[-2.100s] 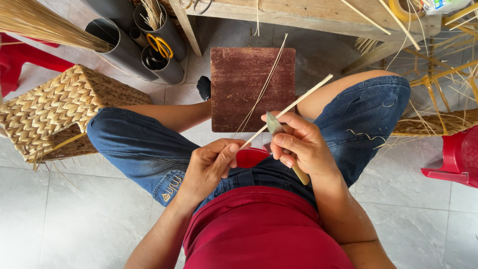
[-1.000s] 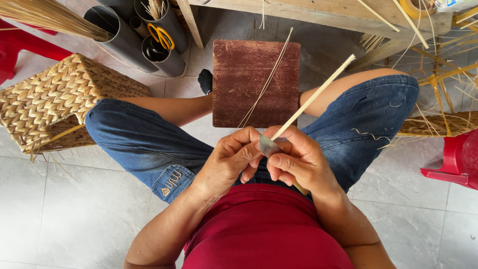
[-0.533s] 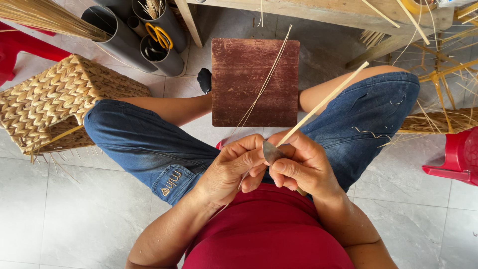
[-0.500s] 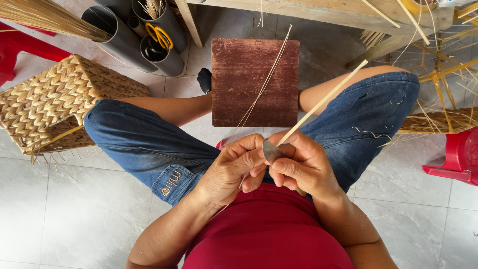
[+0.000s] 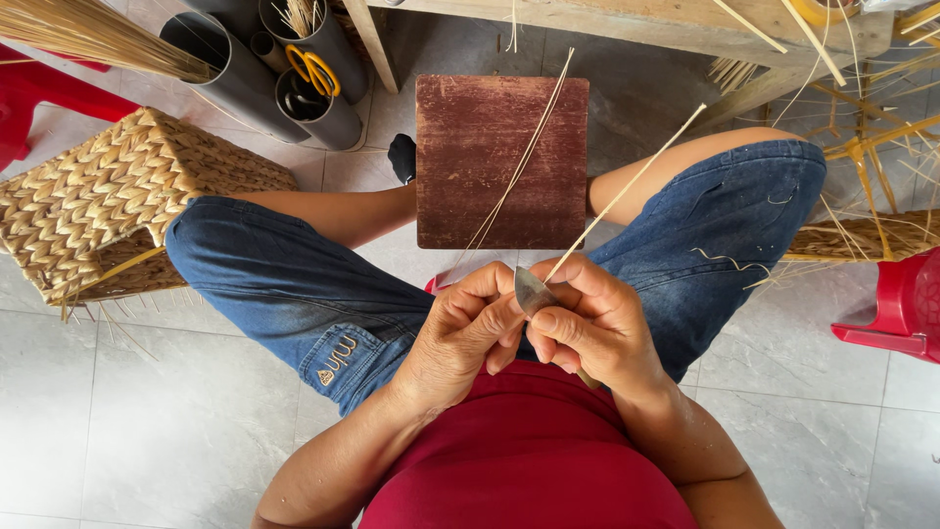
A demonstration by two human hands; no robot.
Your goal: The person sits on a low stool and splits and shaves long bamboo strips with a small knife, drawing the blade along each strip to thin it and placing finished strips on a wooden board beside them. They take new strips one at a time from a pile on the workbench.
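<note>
We see left hand [image 5: 468, 328] pinching near end of thin pale bamboo strip [image 5: 627, 191]; right hand [image 5: 597, 328] clenched on small grey metal knife blade [image 5: 530, 290], strip running up-right over dark red wooden board [image 5: 501, 162].

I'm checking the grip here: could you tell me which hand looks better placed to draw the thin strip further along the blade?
Probably the left hand: it pinches the strip, while the right hand holds the knife blade.
</note>
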